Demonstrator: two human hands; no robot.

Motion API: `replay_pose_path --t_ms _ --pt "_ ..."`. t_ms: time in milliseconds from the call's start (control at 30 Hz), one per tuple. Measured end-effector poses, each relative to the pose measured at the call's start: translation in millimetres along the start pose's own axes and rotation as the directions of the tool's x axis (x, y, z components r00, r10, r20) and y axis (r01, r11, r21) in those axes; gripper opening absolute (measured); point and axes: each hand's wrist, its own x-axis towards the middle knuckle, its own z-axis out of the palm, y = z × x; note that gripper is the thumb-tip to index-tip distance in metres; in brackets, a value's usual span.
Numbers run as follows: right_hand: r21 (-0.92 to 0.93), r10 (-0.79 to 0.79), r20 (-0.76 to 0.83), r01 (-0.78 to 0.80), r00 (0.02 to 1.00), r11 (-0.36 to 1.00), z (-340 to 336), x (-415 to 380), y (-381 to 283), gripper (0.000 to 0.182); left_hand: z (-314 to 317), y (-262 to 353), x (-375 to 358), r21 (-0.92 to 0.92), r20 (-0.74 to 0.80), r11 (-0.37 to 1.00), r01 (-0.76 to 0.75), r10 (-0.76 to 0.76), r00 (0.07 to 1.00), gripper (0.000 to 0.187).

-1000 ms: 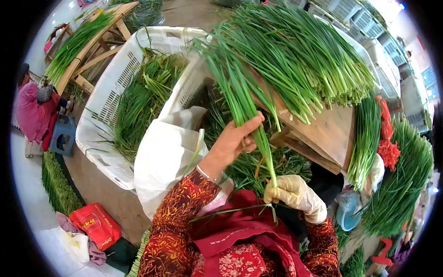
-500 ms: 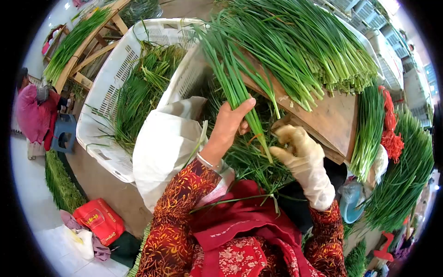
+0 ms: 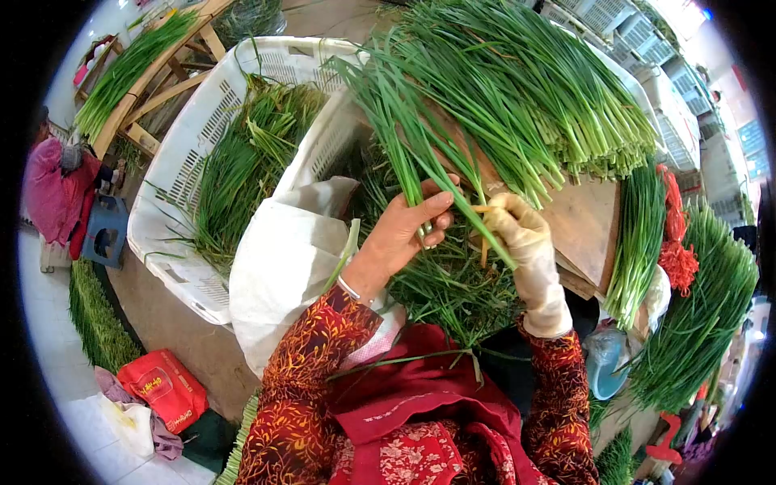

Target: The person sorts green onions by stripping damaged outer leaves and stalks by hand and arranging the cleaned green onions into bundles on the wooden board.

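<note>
Long green stalks (image 3: 396, 141) are gripped in my bare left hand (image 3: 408, 230), their leaf ends pointing up and away from me. My gloved right hand (image 3: 517, 230) pinches the lower end of one stalk (image 3: 473, 214), and a yellowish strip shows at its fingertips. Below both hands lies a heap of loose green leaves (image 3: 453, 291). Beyond them, a large pile of green stalks (image 3: 517, 89) rests on a brown board (image 3: 590, 222), cut ends toward the right.
At the left is a white crate (image 3: 174, 186) holding leaves, with a white cloth (image 3: 283, 267) beside it. Red string (image 3: 677, 234) and more stalks (image 3: 691, 299) are at the right. A person (image 3: 61, 186) is at the far left, near a blue stool (image 3: 105, 230).
My right hand has moved up and closed at a stalk. That stalk now slants apart from the bunch in my left hand, toward the right.
</note>
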Motion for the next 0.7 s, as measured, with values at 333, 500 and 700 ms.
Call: replay_pose_path --t_ms 333,500,700 --pt "-0.459 0.255 0.295 -0.097 0.921 0.883 -71 -60 -13 0.036 3 1 -2 0.162 -0.217 0.985 -0.052 0.087 0.972 0.020" --pt "-0.413 -0.027 -0.049 0.004 0.998 0.911 -19 -42 -14 0.029 6 -2 0 0.263 -0.193 0.963 -0.059 0.112 0.975 0.019" --pt "-0.443 -0.004 -0.085 -0.034 0.996 0.896 1 -18 6 0.020 4 -8 -1 0.168 -0.247 0.983 -0.071 0.112 0.963 0.023"
